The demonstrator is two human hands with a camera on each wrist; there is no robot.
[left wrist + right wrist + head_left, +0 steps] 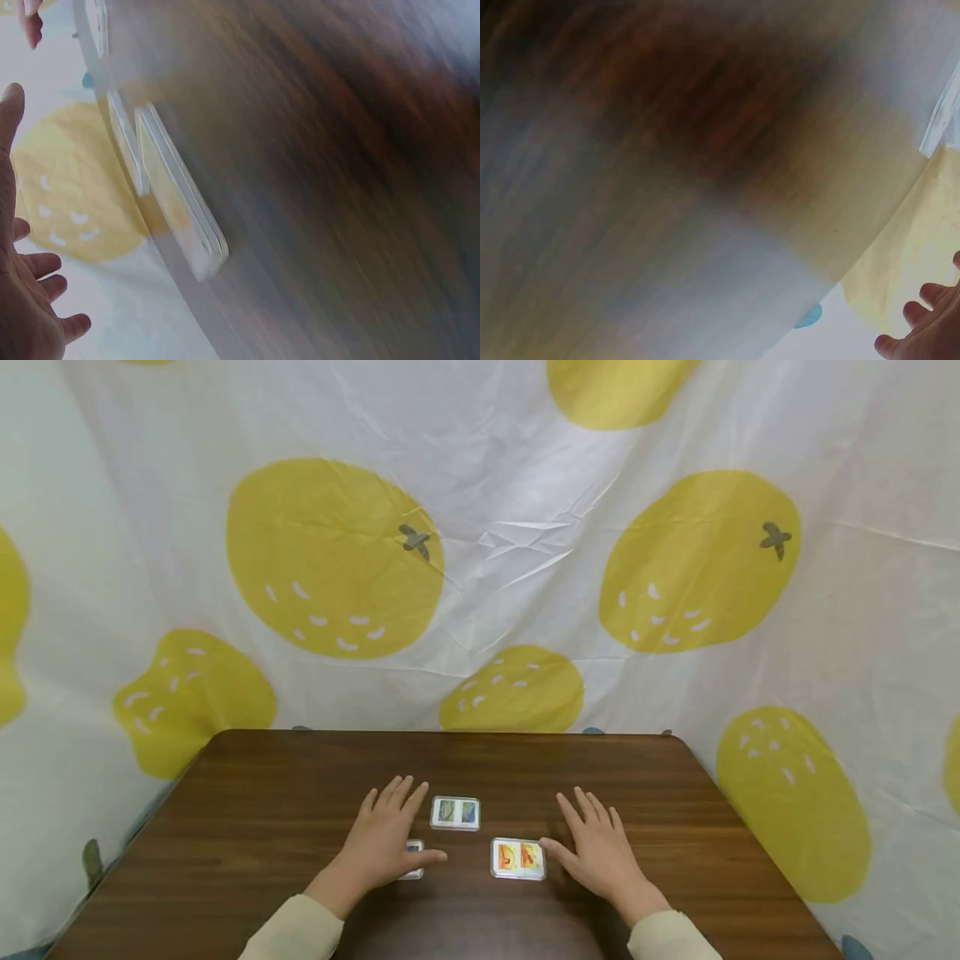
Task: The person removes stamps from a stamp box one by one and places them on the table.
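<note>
From the head view, the left hand [386,835] lies flat on the brown tabletop [255,810], grip wide, fingers spread, partly covering a small card [414,858] under its thumb. A green-and-blue card [455,812] sits just beyond its fingertips. The right hand [596,853] is also flat, grip wide, its thumb touching the orange card [518,858].

The left wrist view shows card edges [180,199], blurred, beside the open palm [22,300].

The right wrist view shows blurred tabletop and straight fingertips [922,334].
</note>
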